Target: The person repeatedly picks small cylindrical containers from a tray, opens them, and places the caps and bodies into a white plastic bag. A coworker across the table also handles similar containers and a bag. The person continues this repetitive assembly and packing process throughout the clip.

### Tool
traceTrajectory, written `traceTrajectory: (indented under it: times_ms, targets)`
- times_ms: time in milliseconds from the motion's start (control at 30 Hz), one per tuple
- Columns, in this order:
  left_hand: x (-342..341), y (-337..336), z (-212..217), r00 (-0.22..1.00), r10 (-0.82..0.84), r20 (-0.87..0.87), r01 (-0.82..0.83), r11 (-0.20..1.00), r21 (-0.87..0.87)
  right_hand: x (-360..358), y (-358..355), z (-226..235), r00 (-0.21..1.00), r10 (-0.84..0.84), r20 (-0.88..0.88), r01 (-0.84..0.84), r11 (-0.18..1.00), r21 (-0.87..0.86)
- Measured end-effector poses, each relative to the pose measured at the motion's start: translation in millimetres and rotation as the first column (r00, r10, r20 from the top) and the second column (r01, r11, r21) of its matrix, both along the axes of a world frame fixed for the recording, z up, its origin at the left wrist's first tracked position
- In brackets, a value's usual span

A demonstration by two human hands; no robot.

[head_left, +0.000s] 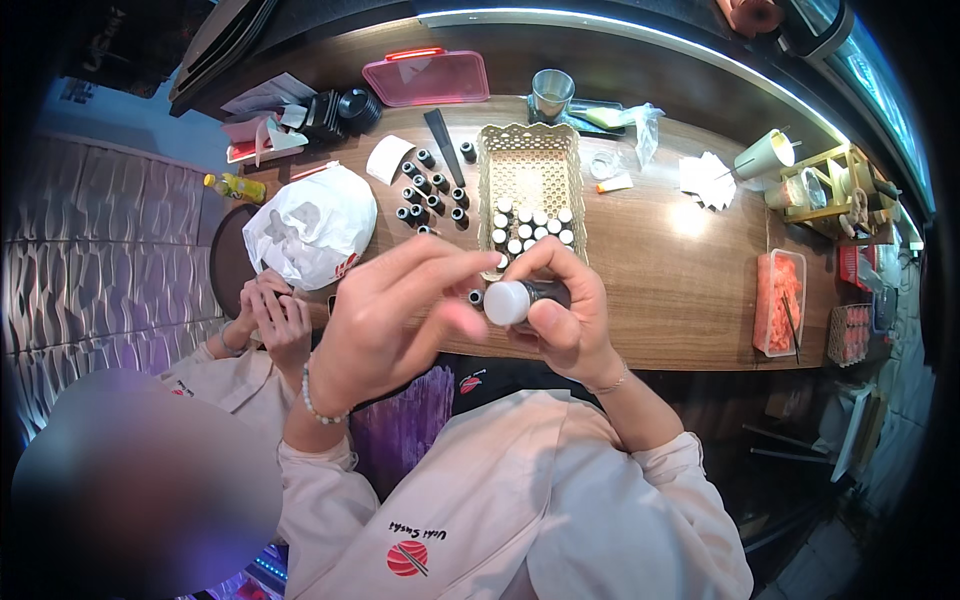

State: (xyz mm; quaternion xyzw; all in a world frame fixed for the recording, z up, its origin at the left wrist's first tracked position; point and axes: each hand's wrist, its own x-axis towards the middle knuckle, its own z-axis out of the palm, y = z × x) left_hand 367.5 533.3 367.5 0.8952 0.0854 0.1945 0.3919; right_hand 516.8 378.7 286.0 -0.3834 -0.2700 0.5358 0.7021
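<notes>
Your head-mounted fisheye camera faces downward, close above your left hand (385,310) and right hand (582,330), covering the bench (665,300).

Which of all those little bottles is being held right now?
The white-capped bottle in the person's right hand; the others I can see are in the gold basket or on the wooden table.

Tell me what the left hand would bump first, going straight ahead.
The left hand would probably meet the white cap of the bottle in the right hand, though depth is unclear.
</notes>
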Motion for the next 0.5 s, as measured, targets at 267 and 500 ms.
traceTrajectory:
  times_ms: [267,500]
  targets:
    - [6.9,-18.2,-8.6,0.997,0.043,0.059,-0.054,0.978,0.203,-1.4,9.3,-14.2,0.939,-0.144,0.311,0.14,0.99,0.033]
    - [23.8,8.4,-32.9,0.987,-0.14,0.079,0.118,0.964,0.24,11.1,17.5,-13.2,0.969,0.12,-0.217,-0.155,0.976,-0.15]
